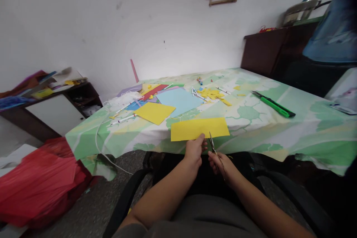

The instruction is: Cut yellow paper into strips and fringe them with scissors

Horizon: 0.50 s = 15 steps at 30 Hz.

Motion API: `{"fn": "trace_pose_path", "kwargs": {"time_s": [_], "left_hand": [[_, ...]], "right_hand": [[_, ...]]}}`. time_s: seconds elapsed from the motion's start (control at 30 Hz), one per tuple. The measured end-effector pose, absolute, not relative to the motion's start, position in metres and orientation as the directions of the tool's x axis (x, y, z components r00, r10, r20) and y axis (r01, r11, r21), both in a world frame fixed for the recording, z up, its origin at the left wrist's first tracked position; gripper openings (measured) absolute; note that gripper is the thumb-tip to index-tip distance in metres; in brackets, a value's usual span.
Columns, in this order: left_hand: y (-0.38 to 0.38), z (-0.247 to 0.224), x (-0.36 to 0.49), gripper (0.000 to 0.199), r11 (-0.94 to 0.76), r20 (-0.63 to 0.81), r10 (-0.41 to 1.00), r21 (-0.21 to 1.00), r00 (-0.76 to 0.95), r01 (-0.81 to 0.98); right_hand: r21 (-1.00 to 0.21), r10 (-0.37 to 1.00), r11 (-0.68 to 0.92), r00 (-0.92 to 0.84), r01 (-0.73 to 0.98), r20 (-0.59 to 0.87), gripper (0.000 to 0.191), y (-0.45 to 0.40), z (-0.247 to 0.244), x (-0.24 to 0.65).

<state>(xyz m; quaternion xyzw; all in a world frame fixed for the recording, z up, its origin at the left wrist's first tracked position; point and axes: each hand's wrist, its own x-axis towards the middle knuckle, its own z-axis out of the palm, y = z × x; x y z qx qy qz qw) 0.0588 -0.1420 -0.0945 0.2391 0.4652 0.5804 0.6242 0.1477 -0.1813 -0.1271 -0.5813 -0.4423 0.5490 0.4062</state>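
A long yellow paper strip [186, 128] is pinched along its lower edge by my left hand [196, 149], thumb on top. My right hand [221, 165] is closed round a pair of scissors [212, 144], whose blades point up at the strip's lower edge just right of my left thumb. Whether the blades have cut into the paper I cannot tell. Just behind the strip, a yellow sheet [155, 112] and a light blue sheet [180, 100] lie on the table. Small yellow paper pieces [213, 95] are heaped farther back.
A green utility knife [275, 106] lies on the patterned tablecloth [248, 113] at the right. White string [124, 99], markers [122, 119] and coloured paper lie at the left. A white cord hangs over the front edge. Red plastic bags [41, 182] stand on the floor.
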Motion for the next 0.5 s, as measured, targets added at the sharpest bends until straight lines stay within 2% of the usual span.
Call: {"fn": "trace_pose_path", "kwargs": {"time_s": [0.33, 0.5], "left_hand": [[-0.16, -0.105, 0.069, 0.025, 0.19, -0.271, 0.956, 0.865, -0.113, -0.464], [-0.161, -0.113, 0.07, 0.024, 0.168, -0.275, 0.948, 0.859, -0.158, -0.484]], "right_hand": [[-0.971, 0.972, -0.233, 0.007, 0.051, -0.233, 0.03, -0.19, -0.122, 0.136], [-0.971, 0.975, -0.219, -0.004, 0.093, -0.22, 0.037, -0.19, -0.13, 0.135]]}}
